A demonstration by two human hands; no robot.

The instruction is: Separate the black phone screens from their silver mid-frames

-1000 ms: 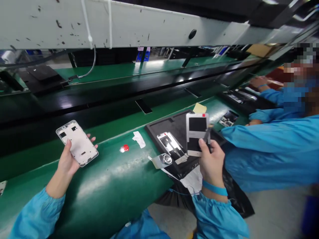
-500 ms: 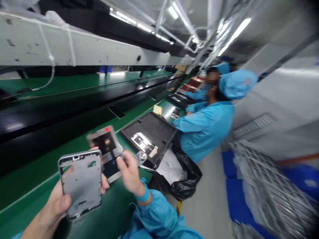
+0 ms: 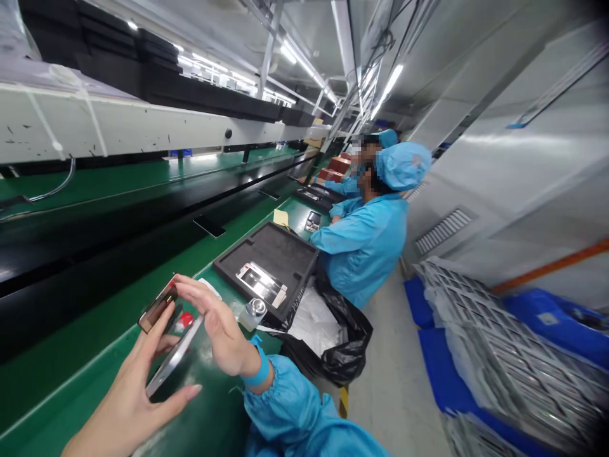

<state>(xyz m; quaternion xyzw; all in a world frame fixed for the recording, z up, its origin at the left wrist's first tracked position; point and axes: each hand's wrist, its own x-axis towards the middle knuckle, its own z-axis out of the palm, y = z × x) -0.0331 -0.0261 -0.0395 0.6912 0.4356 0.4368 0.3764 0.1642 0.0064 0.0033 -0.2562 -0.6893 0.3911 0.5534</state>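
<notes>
My left hand (image 3: 128,400) grips a silver phone frame (image 3: 172,358), seen nearly edge-on, between thumb and fingers above the green bench (image 3: 57,387). My right hand (image 3: 216,324) reaches across it with fingers stretched out and holds a dark display panel (image 3: 156,309) tilted against the frame's far end. My left forefinger touches the panel's lower side. Both sleeves are blue, and a blue band sits on the right wrist.
A black foam tray (image 3: 285,244) holds a phone part (image 3: 261,284), with a small bottle (image 3: 252,312) and a red scrap (image 3: 186,319) beside it. A black bag (image 3: 340,346) hangs off the bench. A co-worker in blue (image 3: 366,238) sits beyond. Blue crates (image 3: 552,320) stand right.
The view has swung right and up. My two hands came together: the frame tipped edge-on and the panel now rests against it. The right fingers have stretched out.
</notes>
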